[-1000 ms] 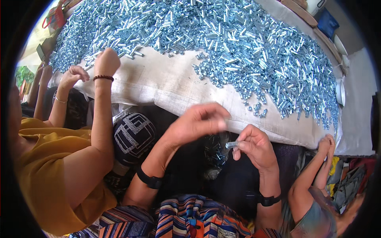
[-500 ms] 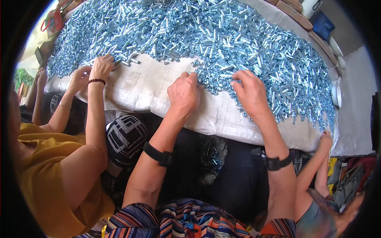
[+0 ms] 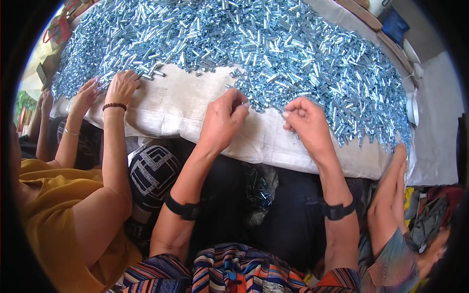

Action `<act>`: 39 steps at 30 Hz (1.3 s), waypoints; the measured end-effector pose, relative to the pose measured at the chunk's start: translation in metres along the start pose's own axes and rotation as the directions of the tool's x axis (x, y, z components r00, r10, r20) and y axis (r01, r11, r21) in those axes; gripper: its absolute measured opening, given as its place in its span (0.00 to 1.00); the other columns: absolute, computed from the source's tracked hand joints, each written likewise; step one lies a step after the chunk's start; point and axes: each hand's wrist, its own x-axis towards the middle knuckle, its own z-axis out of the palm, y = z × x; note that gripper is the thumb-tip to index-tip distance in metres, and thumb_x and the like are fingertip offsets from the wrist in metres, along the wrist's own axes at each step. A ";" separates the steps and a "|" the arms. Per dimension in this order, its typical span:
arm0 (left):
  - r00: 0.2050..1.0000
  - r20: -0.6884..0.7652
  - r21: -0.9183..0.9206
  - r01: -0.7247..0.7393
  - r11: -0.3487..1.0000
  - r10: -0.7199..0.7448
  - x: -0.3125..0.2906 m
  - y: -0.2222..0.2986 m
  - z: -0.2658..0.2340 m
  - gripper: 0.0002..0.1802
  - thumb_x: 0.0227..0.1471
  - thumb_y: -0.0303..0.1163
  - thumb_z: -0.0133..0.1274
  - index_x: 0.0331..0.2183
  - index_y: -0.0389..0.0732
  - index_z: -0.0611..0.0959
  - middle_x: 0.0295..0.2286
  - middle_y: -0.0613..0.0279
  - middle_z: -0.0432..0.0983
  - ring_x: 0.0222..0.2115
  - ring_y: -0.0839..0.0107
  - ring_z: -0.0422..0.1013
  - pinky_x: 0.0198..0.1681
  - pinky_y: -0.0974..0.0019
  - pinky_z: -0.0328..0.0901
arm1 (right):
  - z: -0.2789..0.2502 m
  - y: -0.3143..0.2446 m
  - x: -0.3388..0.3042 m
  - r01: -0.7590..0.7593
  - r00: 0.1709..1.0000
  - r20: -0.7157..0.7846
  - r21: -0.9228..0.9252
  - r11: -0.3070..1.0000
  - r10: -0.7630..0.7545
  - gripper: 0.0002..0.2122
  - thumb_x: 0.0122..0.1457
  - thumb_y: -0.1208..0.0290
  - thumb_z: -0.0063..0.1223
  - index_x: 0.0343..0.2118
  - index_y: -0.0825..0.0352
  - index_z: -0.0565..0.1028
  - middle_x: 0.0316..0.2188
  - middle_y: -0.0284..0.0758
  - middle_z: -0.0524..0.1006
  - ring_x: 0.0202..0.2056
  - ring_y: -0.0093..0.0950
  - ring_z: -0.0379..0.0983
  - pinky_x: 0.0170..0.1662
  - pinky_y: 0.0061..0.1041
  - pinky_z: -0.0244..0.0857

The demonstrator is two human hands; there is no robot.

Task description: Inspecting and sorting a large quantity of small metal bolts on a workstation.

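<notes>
A broad heap of small shiny bluish metal tubes and short sleeves (image 3: 264, 49) lies over a white woven sheet (image 3: 190, 102). At its near edge, my left hand (image 3: 222, 122) pinches a small metal piece (image 3: 245, 104) between thumb and fingertips; most of the piece is covered. My right hand (image 3: 309, 124) is held just above the pile's edge to the right, thumb and index finger pressed together. Something small and pale shows at those fingertips, too small to name. The two hands are apart, with bare sheet between them. A dark band circles each of my wrists.
At the left, a co-worker in a mustard top (image 3: 63, 210) has both hands at the heap. Another person's arm (image 3: 391, 180) reaches in at the right. Below the sheet's edge, a clear plastic bag (image 3: 261, 190) holds some metal pieces. Wooden pieces (image 3: 359, 13) border the far right.
Both my hands have drawn back slightly from the heap, and my left hand has turned so its pinching fingertips show. The co-worker's hands at the left have shifted a little.
</notes>
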 end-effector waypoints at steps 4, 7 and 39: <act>0.950 0.271 -0.510 0.281 0.813 -0.159 -0.022 0.020 -0.006 0.09 0.52 0.32 0.50 0.30 0.35 0.77 0.20 0.67 0.71 0.19 0.80 0.65 0.24 0.76 0.60 | 0.003 0.001 -0.041 -0.073 0.997 0.056 0.426 0.902 0.054 0.04 0.55 0.75 0.50 0.32 0.70 0.71 0.21 0.31 0.73 0.24 0.17 0.70 0.29 0.17 0.63; 0.918 0.370 -0.596 0.354 0.721 -0.144 -0.035 0.024 -0.008 0.07 0.52 0.31 0.50 0.32 0.37 0.77 0.22 0.66 0.72 0.18 0.80 0.66 0.25 0.77 0.62 | 0.005 -0.001 -0.061 -0.117 0.993 0.055 0.523 0.845 0.104 0.04 0.56 0.76 0.49 0.32 0.70 0.71 0.22 0.31 0.73 0.24 0.18 0.70 0.30 0.17 0.64; 0.836 0.548 -0.565 0.383 0.731 -0.014 -0.047 0.019 -0.009 0.09 0.49 0.28 0.55 0.35 0.39 0.76 0.24 0.70 0.71 0.23 0.84 0.65 0.26 0.78 0.60 | -0.023 0.013 -0.098 -0.344 0.881 0.470 0.548 0.762 0.061 0.06 0.55 0.73 0.53 0.33 0.70 0.73 0.23 0.31 0.73 0.23 0.17 0.69 0.28 0.14 0.63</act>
